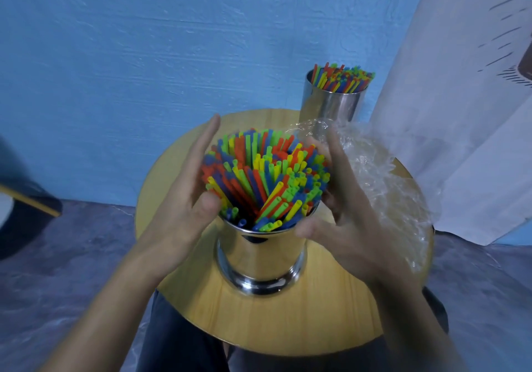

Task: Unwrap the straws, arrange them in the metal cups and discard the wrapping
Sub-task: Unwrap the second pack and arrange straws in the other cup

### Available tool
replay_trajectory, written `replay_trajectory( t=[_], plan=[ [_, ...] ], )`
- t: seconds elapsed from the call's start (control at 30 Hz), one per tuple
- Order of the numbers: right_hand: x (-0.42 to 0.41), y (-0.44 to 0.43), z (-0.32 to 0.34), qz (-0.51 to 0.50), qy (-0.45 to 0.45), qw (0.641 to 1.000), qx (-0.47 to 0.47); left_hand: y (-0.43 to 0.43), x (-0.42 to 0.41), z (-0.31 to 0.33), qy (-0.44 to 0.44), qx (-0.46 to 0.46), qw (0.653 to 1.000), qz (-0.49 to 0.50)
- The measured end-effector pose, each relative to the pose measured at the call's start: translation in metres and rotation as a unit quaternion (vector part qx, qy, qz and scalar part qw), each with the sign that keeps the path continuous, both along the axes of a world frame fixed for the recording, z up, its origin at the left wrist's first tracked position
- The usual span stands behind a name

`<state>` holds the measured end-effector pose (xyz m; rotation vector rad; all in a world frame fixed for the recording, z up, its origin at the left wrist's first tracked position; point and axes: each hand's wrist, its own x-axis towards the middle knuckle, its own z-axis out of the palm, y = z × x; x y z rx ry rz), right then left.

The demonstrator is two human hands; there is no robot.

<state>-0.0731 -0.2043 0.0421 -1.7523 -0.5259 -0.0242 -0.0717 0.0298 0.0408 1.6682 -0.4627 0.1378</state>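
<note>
A shiny metal cup [260,253] stands at the middle of the round wooden table [288,320], packed with many coloured straws [267,176] that fan out above its rim. My left hand [187,199] lies flat against the left side of the straw bundle with straight fingers. My right hand [342,204] touches the bundle's right side, fingers spread and relaxed. A second metal cup [331,104] full of straws [344,79] stands at the table's far edge. Crumpled clear plastic wrapping [385,181] lies on the table to the right, behind my right hand.
A blue wall [144,55] rises right behind the table. A white curtain [460,112] hangs at the right, close to the wrapping. A dark object [26,207] sits on the grey floor at the left. My legs show under the table's near edge.
</note>
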Motion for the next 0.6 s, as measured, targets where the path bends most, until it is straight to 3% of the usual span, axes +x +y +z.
replay_trajectory(
  t=[0.27,0.6],
  plan=[
    [-0.013,0.004,-0.012,-0.041,0.002,0.996,-0.078,-0.007,-0.029,-0.018,0.003,0.123,0.987,0.106],
    [0.010,0.032,-0.015,-0.057,0.003,0.994,-0.097,0.010,-0.016,-0.023,0.001,0.098,0.982,0.164]
  ],
)
